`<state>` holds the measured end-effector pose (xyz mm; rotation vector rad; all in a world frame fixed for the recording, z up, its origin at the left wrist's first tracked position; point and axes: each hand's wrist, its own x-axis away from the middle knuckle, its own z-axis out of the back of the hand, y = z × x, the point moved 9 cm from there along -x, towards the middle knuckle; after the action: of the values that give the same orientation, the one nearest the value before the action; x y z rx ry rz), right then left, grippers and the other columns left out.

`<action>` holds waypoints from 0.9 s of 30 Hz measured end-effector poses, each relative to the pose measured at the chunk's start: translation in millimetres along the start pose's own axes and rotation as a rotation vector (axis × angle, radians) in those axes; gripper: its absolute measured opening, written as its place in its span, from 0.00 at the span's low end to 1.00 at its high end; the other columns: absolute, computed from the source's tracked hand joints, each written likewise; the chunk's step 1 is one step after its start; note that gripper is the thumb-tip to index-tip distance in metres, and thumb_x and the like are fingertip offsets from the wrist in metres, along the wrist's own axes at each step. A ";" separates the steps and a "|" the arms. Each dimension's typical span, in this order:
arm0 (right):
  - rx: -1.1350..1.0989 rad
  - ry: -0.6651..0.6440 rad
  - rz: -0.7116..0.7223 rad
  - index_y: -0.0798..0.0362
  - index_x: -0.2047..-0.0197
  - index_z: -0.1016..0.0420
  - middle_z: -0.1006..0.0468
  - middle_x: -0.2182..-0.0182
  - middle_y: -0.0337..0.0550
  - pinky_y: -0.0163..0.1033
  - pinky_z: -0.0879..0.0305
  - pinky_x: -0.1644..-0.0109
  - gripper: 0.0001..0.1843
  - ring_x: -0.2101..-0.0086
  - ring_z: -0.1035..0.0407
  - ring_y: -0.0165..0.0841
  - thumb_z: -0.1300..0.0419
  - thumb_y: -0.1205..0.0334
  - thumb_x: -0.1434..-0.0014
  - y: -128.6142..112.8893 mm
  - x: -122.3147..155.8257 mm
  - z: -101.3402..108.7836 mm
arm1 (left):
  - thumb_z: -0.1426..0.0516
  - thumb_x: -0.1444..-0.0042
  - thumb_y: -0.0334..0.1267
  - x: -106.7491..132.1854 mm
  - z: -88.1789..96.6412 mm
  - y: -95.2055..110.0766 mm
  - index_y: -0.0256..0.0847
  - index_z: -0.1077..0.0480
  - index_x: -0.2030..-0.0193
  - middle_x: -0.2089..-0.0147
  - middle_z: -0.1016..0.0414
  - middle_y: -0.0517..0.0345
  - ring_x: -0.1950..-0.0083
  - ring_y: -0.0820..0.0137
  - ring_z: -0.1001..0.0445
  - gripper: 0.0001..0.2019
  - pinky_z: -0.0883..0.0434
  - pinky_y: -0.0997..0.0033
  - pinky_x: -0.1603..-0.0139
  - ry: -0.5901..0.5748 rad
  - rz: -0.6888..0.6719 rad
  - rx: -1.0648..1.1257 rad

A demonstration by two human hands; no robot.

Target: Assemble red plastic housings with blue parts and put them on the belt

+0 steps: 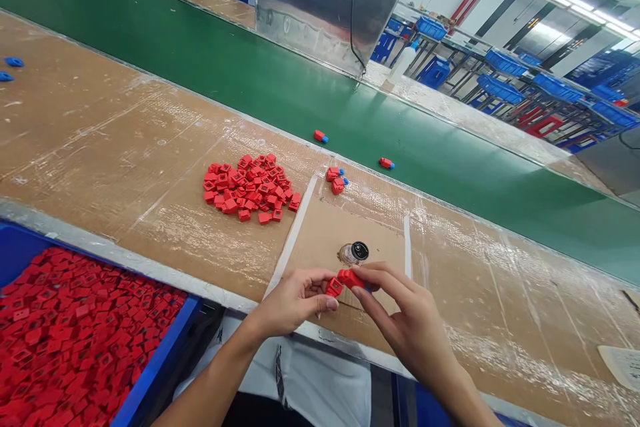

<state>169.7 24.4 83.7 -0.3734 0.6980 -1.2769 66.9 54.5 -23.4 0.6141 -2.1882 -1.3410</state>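
Note:
My left hand [295, 300] pinches a small red plastic piece [334, 287] between thumb and fingers. My right hand [400, 313] grips a second red plastic part [351, 277] that touches the first one. Both hands hover over the near edge of the cardboard-covered bench [100, 147]. Just beyond my fingers stands a small round fixture with a black top [356, 252]. A pile of several red pieces [250, 188] lies on the bench to the upper left of my hands.
A blue bin [165, 353] full of red pieces sits at the lower left. A green conveyor belt [250, 80] runs behind the bench with red-and-blue assembled parts [321, 137] [385, 163] on it, and more [337, 180] rest at its edge. Blue crates [505, 63] fill racks behind.

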 end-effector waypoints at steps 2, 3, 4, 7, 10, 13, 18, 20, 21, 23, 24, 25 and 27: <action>0.023 -0.013 0.005 0.50 0.51 0.26 0.22 0.57 0.48 0.40 0.29 0.56 0.09 0.58 0.27 0.38 0.42 0.65 0.34 0.9 1.8 -2.5 | 0.38 0.45 0.38 -0.2 -0.4 -0.9 0.40 0.26 0.45 0.64 0.26 0.56 0.61 0.69 0.30 0.19 0.34 0.73 0.61 -0.001 0.006 0.015; 0.030 -0.021 0.004 0.50 0.52 0.26 0.22 0.57 0.48 0.40 0.29 0.56 0.08 0.58 0.27 0.38 0.42 0.65 0.34 1.4 2.5 -3.7 | 0.38 0.44 0.38 -0.3 -0.5 -1.4 0.40 0.25 0.45 0.63 0.25 0.57 0.62 0.70 0.31 0.19 0.35 0.73 0.62 -0.001 0.010 0.021; 0.034 -0.028 0.002 0.50 0.52 0.26 0.22 0.57 0.48 0.40 0.29 0.56 0.08 0.58 0.27 0.38 0.42 0.65 0.34 1.7 3.1 -4.7 | 0.38 0.44 0.38 -0.4 -0.6 -1.6 0.40 0.25 0.45 0.63 0.25 0.57 0.63 0.71 0.32 0.19 0.36 0.74 0.62 -0.003 0.014 0.025; 0.035 -0.040 -0.005 0.50 0.52 0.26 0.23 0.57 0.48 0.40 0.29 0.56 0.08 0.58 0.27 0.39 0.43 0.64 0.34 1.2 4.4 -6.3 | 0.38 0.44 0.38 -0.5 -1.0 -1.2 0.40 0.25 0.45 0.62 0.24 0.56 0.64 0.72 0.33 0.19 0.37 0.74 0.63 -0.009 0.013 0.027; 0.018 -0.044 -0.011 0.50 0.51 0.26 0.23 0.57 0.48 0.39 0.29 0.56 0.09 0.58 0.27 0.38 0.43 0.64 0.33 0.5 6.4 -6.2 | 0.38 0.44 0.38 -0.6 -1.2 -0.1 0.39 0.25 0.45 0.62 0.24 0.55 0.63 0.70 0.32 0.19 0.36 0.72 0.61 -0.012 0.002 0.019; 0.009 -0.049 -0.013 0.50 0.51 0.27 0.23 0.57 0.47 0.39 0.30 0.55 0.09 0.58 0.27 0.37 0.43 0.65 0.33 0.8 8.6 -6.4 | 0.38 0.44 0.39 -0.6 -1.5 -0.9 0.39 0.25 0.45 0.63 0.24 0.55 0.63 0.70 0.31 0.19 0.36 0.72 0.61 -0.014 0.009 0.011; 0.020 -0.047 -0.005 0.51 0.52 0.27 0.23 0.58 0.47 0.38 0.30 0.57 0.08 0.60 0.27 0.37 0.43 0.65 0.33 1.7 9.1 -9.1 | 0.38 0.44 0.39 -0.6 -2.7 0.5 0.38 0.25 0.46 0.62 0.25 0.55 0.60 0.68 0.30 0.18 0.35 0.72 0.59 -0.022 -0.005 0.012; 0.011 -0.047 -0.006 0.51 0.53 0.27 0.23 0.59 0.46 0.37 0.31 0.57 0.07 0.60 0.27 0.36 0.43 0.65 0.33 2.0 9.0 -10.6 | 0.38 0.44 0.39 -0.6 -3.2 1.1 0.38 0.25 0.48 0.63 0.25 0.56 0.61 0.69 0.31 0.17 0.36 0.73 0.60 -0.025 -0.003 0.016; 0.005 -0.049 -0.007 0.51 0.54 0.27 0.23 0.59 0.46 0.37 0.31 0.57 0.06 0.60 0.28 0.36 0.43 0.65 0.33 2.2 9.0 -11.4 | 0.38 0.43 0.38 -0.7 -3.6 1.3 0.37 0.25 0.48 0.63 0.26 0.56 0.62 0.70 0.32 0.17 0.37 0.73 0.60 -0.029 0.000 0.018; -0.004 -0.064 -0.011 0.51 0.54 0.27 0.24 0.59 0.45 0.37 0.32 0.57 0.06 0.60 0.28 0.35 0.43 0.65 0.33 2.9 9.5 -13.5 | 0.39 0.43 0.38 -0.7 -4.3 1.9 0.37 0.25 0.48 0.63 0.27 0.57 0.62 0.70 0.33 0.16 0.38 0.74 0.61 -0.035 0.003 0.014; -0.003 -0.076 -0.013 0.51 0.54 0.27 0.24 0.59 0.46 0.37 0.32 0.58 0.06 0.60 0.28 0.35 0.44 0.65 0.33 3.5 9.9 -14.9 | 0.40 0.43 0.37 -0.7 -4.4 2.3 0.36 0.25 0.49 0.63 0.27 0.57 0.62 0.71 0.34 0.16 0.38 0.74 0.61 -0.036 0.002 0.005; 0.001 -0.089 -0.015 0.51 0.55 0.27 0.25 0.59 0.46 0.37 0.32 0.58 0.06 0.60 0.28 0.35 0.44 0.65 0.33 4.1 10.3 -16.4 | 0.40 0.43 0.37 -0.7 -4.3 2.4 0.36 0.25 0.49 0.64 0.28 0.57 0.63 0.71 0.35 0.15 0.39 0.74 0.62 -0.035 0.003 -0.009; 0.018 -0.113 -0.013 0.51 0.55 0.27 0.25 0.59 0.46 0.37 0.32 0.59 0.07 0.61 0.28 0.35 0.45 0.66 0.32 4.9 11.1 -19.3 | 0.41 0.42 0.36 -0.5 -3.7 2.1 0.36 0.25 0.50 0.66 0.30 0.59 0.65 0.73 0.37 0.14 0.41 0.75 0.65 -0.034 0.007 -0.051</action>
<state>162.0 17.4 63.5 -0.4321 0.5888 -1.2637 69.4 53.1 -20.1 0.5676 -2.1737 -1.4086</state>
